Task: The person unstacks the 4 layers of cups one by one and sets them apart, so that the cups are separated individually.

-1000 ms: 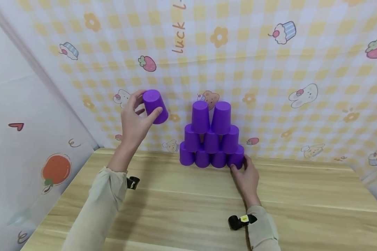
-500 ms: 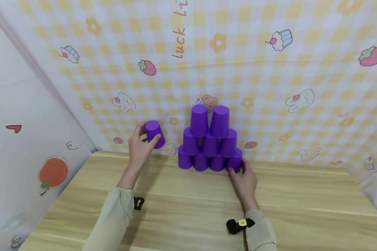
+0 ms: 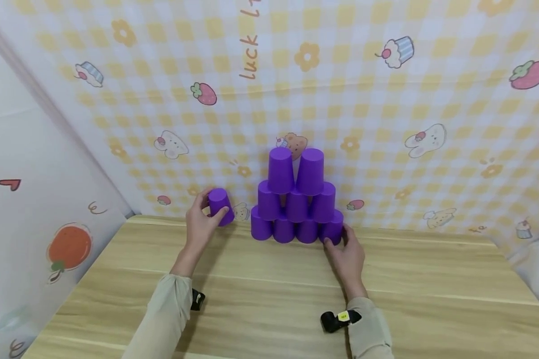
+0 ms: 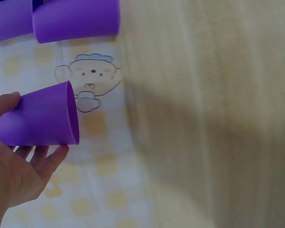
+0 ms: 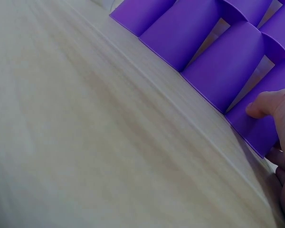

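My left hand [image 3: 199,224] grips a purple cup [image 3: 220,207], mouth down, left of a pyramid of like cups. Thumb and fingers lie on opposite sides of this cup [image 4: 42,116] in the left wrist view, its rim apart from the tabletop. The pyramid has two cups on top, three in its middle row [image 3: 296,205] and several along the bottom, all upside down. At the bottom row's right end, my right hand [image 3: 348,257] holds the end cup [image 3: 331,227], thumb in front. Its other fingers are partly hidden behind that cup [image 5: 261,111].
A wooden table [image 3: 260,299] carries the pyramid close to its back edge. Behind stands a yellow-and-white checked cloth [image 3: 359,99] with cartoon prints. A white printed sheet [image 3: 31,149] hangs on the left. Each wrist wears a small black camera [image 3: 334,321].
My left hand has brought its cup down from about the pyramid's top-row height to just above the table. My right hand stays at the end cup, and the pyramid keeps its shape.
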`<state>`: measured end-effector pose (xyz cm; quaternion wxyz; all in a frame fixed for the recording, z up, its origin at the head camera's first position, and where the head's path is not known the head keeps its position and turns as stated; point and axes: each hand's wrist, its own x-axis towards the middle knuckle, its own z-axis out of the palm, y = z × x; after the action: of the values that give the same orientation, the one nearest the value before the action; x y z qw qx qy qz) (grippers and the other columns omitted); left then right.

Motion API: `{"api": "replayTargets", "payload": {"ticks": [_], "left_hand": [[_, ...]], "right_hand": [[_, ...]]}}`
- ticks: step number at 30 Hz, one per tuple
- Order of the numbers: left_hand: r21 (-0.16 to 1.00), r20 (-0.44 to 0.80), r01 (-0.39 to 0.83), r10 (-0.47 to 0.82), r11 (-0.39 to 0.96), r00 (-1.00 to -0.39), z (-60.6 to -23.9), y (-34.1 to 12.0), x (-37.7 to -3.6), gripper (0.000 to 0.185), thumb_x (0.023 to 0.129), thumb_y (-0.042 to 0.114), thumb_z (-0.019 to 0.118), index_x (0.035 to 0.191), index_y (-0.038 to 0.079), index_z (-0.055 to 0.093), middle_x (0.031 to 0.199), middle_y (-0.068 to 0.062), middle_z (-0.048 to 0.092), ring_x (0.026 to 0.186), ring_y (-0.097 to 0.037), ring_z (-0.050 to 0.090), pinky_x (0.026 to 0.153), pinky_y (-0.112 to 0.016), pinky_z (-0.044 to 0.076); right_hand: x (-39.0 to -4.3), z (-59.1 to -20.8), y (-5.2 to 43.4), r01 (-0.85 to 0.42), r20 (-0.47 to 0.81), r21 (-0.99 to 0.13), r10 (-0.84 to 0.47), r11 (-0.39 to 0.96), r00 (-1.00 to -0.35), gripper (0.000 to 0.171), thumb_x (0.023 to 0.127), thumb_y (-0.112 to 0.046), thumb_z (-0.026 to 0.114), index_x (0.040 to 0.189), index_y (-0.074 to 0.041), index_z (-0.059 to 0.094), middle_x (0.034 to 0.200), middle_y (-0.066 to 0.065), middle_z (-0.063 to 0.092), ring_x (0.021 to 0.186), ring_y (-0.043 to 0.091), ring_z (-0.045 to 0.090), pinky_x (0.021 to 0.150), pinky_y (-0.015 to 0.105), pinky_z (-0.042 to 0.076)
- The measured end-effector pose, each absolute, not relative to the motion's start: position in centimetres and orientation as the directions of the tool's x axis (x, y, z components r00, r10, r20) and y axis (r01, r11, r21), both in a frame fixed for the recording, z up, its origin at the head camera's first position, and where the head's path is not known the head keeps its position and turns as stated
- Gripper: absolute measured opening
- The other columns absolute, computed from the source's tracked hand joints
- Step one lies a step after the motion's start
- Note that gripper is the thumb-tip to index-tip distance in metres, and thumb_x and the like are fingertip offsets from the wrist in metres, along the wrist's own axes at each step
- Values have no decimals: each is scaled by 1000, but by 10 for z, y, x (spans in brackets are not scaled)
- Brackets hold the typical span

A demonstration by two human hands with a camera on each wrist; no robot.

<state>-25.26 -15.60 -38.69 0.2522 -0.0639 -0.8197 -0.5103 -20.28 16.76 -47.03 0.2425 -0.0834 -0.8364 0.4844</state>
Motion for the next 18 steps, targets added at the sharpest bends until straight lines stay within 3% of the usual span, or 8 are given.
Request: {"api": "replayTargets", "payload": {"ticks": [11,18], "left_hand": [[874,367,267,-193,406,-910,-412,-160,-259,53,66,2,70,114,4,47,107,-19,54,98,-28,51,80,-37,46],[875,292,195,-162,443,-942,-418,-158,-258,56,65,-4,67,116,-1,42,107,-26,51,100,-35,49,83,-41,43]], "right_hand": [[-203,-470,168,-88,331,-845,386,528,-861,56,69,-19,69,119,-5,46,114,16,53,103,27,50,89,35,39],[-202,-469,168,-93,330,-845,378,526,-865,56,70,-19,69,119,-5,46,114,17,52,104,28,50,90,36,38]]}}
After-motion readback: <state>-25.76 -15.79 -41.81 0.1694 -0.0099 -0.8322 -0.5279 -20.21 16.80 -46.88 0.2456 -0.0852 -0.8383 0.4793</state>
